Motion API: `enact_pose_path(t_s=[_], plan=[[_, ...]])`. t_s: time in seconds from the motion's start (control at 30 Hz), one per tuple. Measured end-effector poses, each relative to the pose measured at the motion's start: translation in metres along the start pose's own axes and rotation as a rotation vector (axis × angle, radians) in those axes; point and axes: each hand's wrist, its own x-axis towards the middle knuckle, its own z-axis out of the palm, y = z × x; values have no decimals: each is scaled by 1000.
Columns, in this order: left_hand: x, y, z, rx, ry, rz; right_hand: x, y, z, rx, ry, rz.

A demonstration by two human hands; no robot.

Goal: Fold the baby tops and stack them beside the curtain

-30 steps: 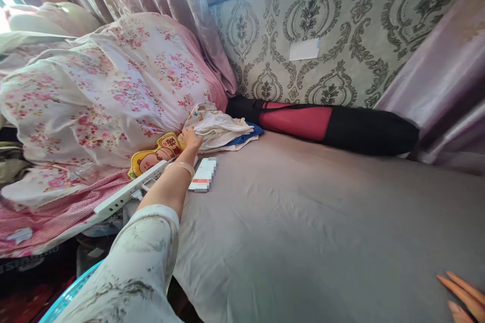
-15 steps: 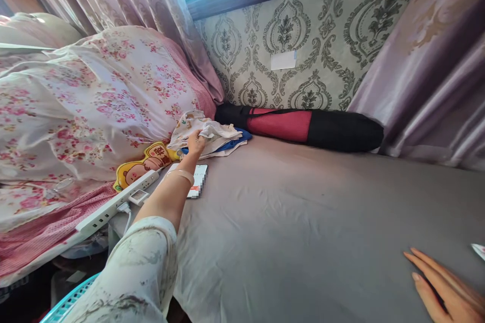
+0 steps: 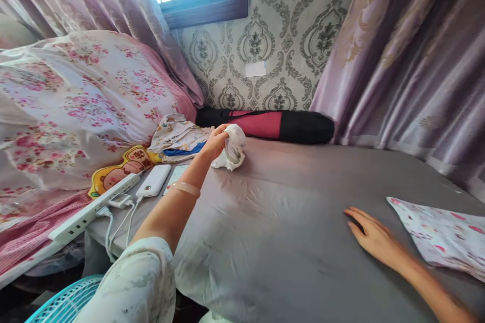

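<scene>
The left hand [image 3: 216, 142] is stretched forward, its grip closed on a bunched white cloth [image 3: 232, 149] just above the grey sheet [image 3: 265, 202]; the right hand [image 3: 373, 234], palm down, has its grip loosely spread, near the patterned cloth [image 3: 445, 234].

Passage: over the grey sheet [image 3: 265, 242], center to lower center, between left forearm [image 3: 162, 217] and right hand [image 3: 373, 237]. Rear limit: black-and-red bag [image 3: 257, 124]. Left-side obstacles: power strip [image 3: 89, 214], white power bank [image 3: 154, 181], looped cables [image 3: 110, 234]. Right-edge obstacle: printed cloth [image 3: 447, 232].
</scene>
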Motion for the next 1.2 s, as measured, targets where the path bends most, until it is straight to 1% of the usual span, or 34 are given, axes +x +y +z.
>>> enact_pose_path(t_s=[0.07, 0.13, 0.2, 0.27, 0.33, 0.37, 0.4, 0.47, 0.53, 0.57, 0.63, 0.7, 0.77, 0.83, 0.93, 0.97, 1.03, 1.1, 1.13, 1.2], plan=[[-22, 14, 24, -14, -146, -45, 10, -34, -18, 135, -26, 4], [-43, 32, 45, -6, -279, -49, 21, -76, -35, 284, 26, -38], [-61, 53, 60, 11, -393, -8, 31, -120, -47, 434, 84, -95], [-76, 76, 71, 53, -473, 55, 40, -159, -54, 575, 165, -159], [-89, 99, 75, 125, -516, 113, 45, -191, -57, 705, 230, -214], [-94, 109, 75, 166, -519, 138, 46, -203, -58, 770, 253, -225], [-100, 120, 74, 205, -506, 161, 46, -212, -60, 836, 243, -234], [-109, 137, 67, 261, -436, 207, 42, -224, -68, 965, 183, -223], [-117, 151, 57, 298, -375, 251, 35, -227, -84, 1053, 106, -199], [-120, 155, 52, 314, -373, 270, 30, -227, -95, 1072, 82, -181], [-126, 158, 44, 335, -429, 291, 20, -225, -117, 1069, 72, -139], [-130, 152, 42, 309, -507, 296, 9, -220, -136, 1048, 66, -104], [-133, 137, 47, 241, -560, 279, -1, -212, -145, 1012, 52, -90], [-135, 113, 58, 157, -586, 242, -9, -199, -144, 942, 48, -88], [-137, 68, 83, 58, -637, 147, -20, -170, -131, 770, 28, -75], [-138, 54, 91, 40, -666, 116, -23, -159, -126, 721, -3, -63], [-143, 31, 106, 21, -730, 60, -28, -141, -119, 688, -110, -30], [-147, 18, 118, 14, -784, 17, -29, -130, -116, 733, -219, 11], [-149, 16, 122, 14, -810, -5, -28, -130, -115, 766, -254, 27], [-151, 18, 127, 18, -862, -44, -20, -135, -113, 825, -296, 29]])
